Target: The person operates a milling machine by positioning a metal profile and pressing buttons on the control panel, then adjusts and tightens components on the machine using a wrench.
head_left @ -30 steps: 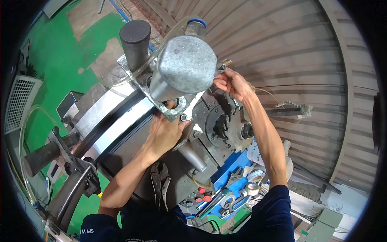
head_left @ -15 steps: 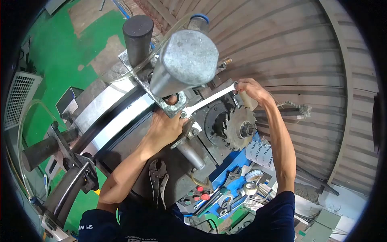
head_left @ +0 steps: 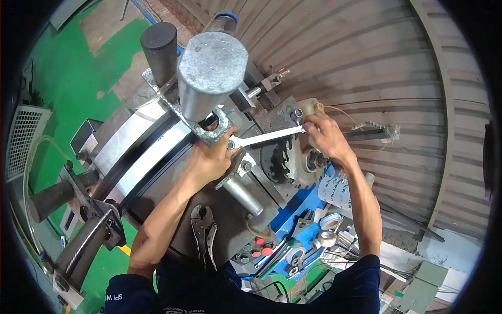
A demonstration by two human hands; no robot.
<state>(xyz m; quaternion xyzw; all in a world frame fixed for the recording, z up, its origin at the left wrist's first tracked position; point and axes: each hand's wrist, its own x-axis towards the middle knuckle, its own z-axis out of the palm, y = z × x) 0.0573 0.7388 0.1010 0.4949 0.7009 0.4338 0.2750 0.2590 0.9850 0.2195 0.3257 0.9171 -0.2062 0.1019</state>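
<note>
A long silver wrench (head_left: 269, 137) lies across the machine, its left end around a bolt head (head_left: 231, 144) beside the metal bracket (head_left: 222, 128). My right hand (head_left: 327, 137) is closed on the wrench's far end. Around the bracket's lower edge, next to the bolt, my left hand (head_left: 208, 159) is closed; some of its fingers are hidden under the metal. Above the bracket stands a thick metal cylinder (head_left: 212, 68). A toothed saw blade (head_left: 300, 165) shows just below the wrench.
Locking pliers (head_left: 204, 233) lie on the dark machine surface near my body. A blue tray (head_left: 308, 230) with tape rolls and tools is at lower right, beside red and green buttons (head_left: 260, 241). Clear tubing and dark rollers stand at left.
The wrench's right end has swung down toward me with my right hand, which has come back from behind the cylinder. My left hand stays by the bolt. The view has shifted slightly.
</note>
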